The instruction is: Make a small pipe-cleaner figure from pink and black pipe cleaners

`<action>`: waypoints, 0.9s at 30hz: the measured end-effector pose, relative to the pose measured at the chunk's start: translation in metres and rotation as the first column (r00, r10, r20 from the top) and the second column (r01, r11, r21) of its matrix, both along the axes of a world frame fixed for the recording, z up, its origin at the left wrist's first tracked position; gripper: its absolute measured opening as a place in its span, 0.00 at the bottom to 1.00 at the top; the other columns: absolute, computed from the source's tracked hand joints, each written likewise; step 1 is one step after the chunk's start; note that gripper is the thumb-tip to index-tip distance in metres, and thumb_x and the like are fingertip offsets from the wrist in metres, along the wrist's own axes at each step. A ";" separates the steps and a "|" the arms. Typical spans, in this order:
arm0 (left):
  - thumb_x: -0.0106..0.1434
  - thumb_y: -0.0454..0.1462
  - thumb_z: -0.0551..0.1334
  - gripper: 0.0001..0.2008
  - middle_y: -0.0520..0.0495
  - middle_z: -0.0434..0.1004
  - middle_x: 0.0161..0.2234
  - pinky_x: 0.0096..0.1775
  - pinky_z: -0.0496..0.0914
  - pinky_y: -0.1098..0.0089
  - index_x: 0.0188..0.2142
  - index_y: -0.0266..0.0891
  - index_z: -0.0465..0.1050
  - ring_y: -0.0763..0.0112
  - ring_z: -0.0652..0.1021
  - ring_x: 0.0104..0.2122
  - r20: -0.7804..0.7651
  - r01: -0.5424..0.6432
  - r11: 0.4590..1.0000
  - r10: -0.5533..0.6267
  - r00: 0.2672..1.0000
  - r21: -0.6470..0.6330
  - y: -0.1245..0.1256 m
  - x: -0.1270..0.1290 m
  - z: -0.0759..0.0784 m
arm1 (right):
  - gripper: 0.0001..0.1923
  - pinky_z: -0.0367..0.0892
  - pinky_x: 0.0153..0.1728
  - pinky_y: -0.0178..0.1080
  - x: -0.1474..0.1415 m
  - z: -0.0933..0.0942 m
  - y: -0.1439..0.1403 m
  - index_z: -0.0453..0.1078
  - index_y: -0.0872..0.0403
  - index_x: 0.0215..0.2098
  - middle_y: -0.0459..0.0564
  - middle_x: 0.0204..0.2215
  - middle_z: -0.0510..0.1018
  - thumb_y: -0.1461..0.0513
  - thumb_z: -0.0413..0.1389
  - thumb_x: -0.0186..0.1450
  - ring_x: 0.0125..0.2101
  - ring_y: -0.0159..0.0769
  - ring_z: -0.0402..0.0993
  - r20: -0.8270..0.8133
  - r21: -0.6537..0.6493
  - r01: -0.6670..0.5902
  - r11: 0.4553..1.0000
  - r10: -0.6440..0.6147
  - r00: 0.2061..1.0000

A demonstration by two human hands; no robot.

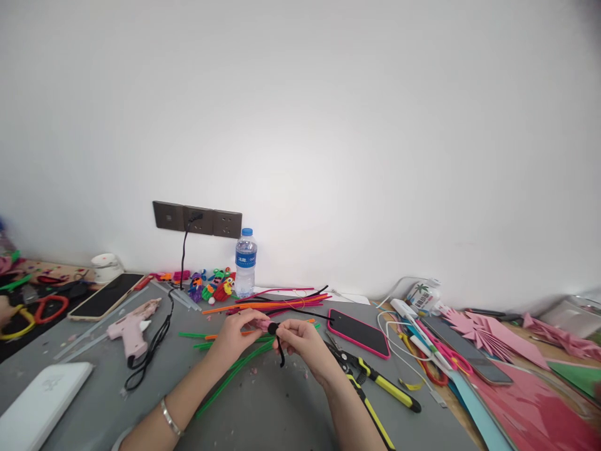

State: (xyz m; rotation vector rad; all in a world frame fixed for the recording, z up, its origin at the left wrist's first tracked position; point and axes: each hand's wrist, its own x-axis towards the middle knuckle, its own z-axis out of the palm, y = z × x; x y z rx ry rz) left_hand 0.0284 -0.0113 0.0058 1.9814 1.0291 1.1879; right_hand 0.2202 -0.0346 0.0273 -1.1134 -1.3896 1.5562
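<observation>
My left hand (235, 335) and my right hand (300, 344) meet above the grey mat. Between their fingertips is a black pipe cleaner (273, 328), wound into a small dark coil with a loose tail that hangs down. Both hands are closed in a pinch on it, the left from one side and the right from the other. Something pinkish shows beside the coil at my left fingertips, too small to make out. Green pipe cleaners (235, 379) lie under and beside my left hand. Orange and red pipe cleaners (282, 304) are piled just beyond both hands.
Yellow-handled pliers (389, 388) and a pink-edged phone (359, 333) lie right of my hands. Leftward are a pink glue gun (129, 332) with its cord and a white box-like object (44, 404). A water bottle (246, 263) stands by the wall. Another person's hand (5, 312) shows far left.
</observation>
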 end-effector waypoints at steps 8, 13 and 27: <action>0.57 0.40 0.64 0.13 0.45 0.82 0.35 0.30 0.72 0.70 0.41 0.39 0.76 0.64 0.79 0.32 0.017 -0.088 0.989 0.091 0.996 -0.121 -0.001 -0.002 0.004 | 0.27 0.57 0.23 0.33 0.006 -0.005 0.007 0.64 0.54 0.35 0.48 0.26 0.80 0.40 0.56 0.56 0.24 0.35 0.76 -0.012 -0.011 0.135 0.991 -0.135 0.991; 0.61 0.42 0.60 0.10 0.49 0.76 0.28 0.27 0.67 0.74 0.37 0.38 0.72 0.70 0.74 0.27 0.001 -0.091 0.989 0.092 0.996 -0.116 -0.003 -0.002 0.007 | 0.24 0.63 0.28 0.37 0.011 0.000 0.003 0.62 0.51 0.38 0.45 0.27 0.77 0.44 0.60 0.56 0.28 0.37 0.76 0.044 0.175 0.066 0.982 -0.075 0.996; 0.60 0.42 0.61 0.10 0.48 0.76 0.27 0.28 0.69 0.72 0.35 0.38 0.75 0.70 0.75 0.27 -0.010 -0.104 0.992 0.103 0.995 -0.076 -0.003 0.001 0.008 | 0.13 0.58 0.15 0.31 0.013 -0.014 0.003 0.64 0.53 0.31 0.40 0.16 0.73 0.54 0.60 0.57 0.12 0.27 0.63 0.286 0.057 -0.077 0.995 0.057 0.957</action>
